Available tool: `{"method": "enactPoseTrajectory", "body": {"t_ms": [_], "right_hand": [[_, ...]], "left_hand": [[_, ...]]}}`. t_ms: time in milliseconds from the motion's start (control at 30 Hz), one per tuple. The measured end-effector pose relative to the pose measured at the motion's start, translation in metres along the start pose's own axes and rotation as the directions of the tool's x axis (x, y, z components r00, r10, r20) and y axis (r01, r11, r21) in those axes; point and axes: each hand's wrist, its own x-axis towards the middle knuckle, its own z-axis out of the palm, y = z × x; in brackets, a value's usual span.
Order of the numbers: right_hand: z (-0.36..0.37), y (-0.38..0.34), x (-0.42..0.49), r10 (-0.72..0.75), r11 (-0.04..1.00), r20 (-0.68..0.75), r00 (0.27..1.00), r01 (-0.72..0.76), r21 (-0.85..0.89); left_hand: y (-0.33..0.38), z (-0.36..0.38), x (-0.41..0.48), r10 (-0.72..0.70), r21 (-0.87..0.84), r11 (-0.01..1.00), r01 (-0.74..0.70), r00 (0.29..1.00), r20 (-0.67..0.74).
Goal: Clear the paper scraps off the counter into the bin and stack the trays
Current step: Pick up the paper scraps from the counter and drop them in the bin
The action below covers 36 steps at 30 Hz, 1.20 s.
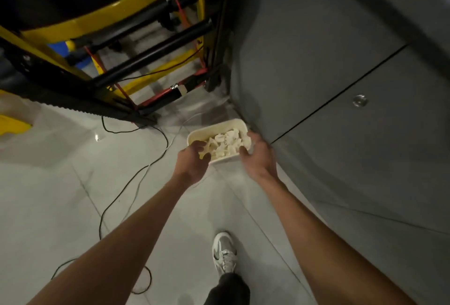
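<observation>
Paper scraps [226, 144] fill one bin [214, 126]; left hand [192, 161] fingers clutch scraps, right hand [259, 158] fingers grip its rim.

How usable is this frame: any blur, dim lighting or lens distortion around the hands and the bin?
Head view: dim, flat light, with a dark shadow in the corner behind the white bin; right hand smeared by motion blur, left hand somewhat sharper; paper scraps pale and low in detail; the wide-angle lens bows the grey cabinet seams and the floor lines.
</observation>
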Motion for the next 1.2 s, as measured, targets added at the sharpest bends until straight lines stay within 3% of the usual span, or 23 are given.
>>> {"method": "enactPoseTrajectory", "body": {"t_ms": [133, 300, 667, 800, 933, 1067, 1200], "right_hand": [[-0.070, -0.014, -0.083, -0.065, 0.997, -0.066, 0.996, 0.066, 0.027], [-0.156, -0.018, -0.224, -0.135, 0.990, -0.163, 0.977, 0.141, 0.026], [-0.321, 0.069, -0.590, -0.164, 0.985, -0.478, 0.863, 0.167, -0.035], [-0.381, 0.135, -0.698, -0.096, 0.995, -0.642, 0.760, 0.091, -0.042], [-0.434, 0.209, -0.787, 0.002, 0.997, -0.756, 0.654, -0.056, -0.046], [-0.483, 0.288, -0.857, 0.143, 0.965, -0.844, 0.517, -0.260, 0.004], [-0.535, 0.370, -0.906, 0.255, 0.927, -0.879, 0.404, -0.361, 0.102]], "left_hand": [[0.042, -0.032, -0.076, 0.186, 0.122, 0.976, -0.181, 0.982, -0.035], [0.097, -0.055, -0.218, 0.363, 0.157, 0.923, -0.351, 0.930, -0.060], [0.179, -0.005, -0.566, 0.635, 0.091, 0.770, -0.632, 0.772, -0.019], [0.215, 0.035, -0.663, 0.759, 0.195, 0.629, -0.753, 0.648, 0.057], [0.259, 0.090, -0.740, 0.867, 0.307, 0.406, -0.861, 0.469, 0.169], [0.311, 0.159, -0.805, 0.923, 0.284, 0.197, -0.938, 0.275, 0.269], [0.369, 0.245, -0.852, 0.905, 0.212, 0.119, -0.970, 0.193, 0.378]]}}
